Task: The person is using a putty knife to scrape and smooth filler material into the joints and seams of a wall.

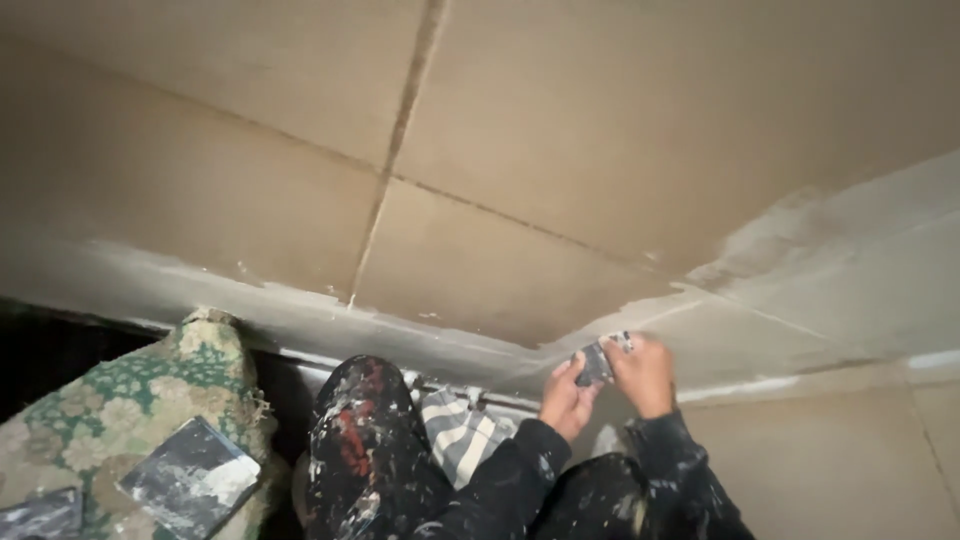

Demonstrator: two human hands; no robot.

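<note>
left hand [566,398] and right hand [642,372] together, both gripping one putty knife [598,362] | blade against plastered wall [760,330] | trowel [190,476] on patterned cloth [120,400]

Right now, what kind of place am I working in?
Probably a room under renovation. Both hands hold a small putty knife at the panel wall, grey filler covers the seams, and the trousers are paint-spattered.

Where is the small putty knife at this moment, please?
In the head view, the small putty knife sits right of centre, held between the left hand and right hand, against the grey-plastered board seam.
</note>
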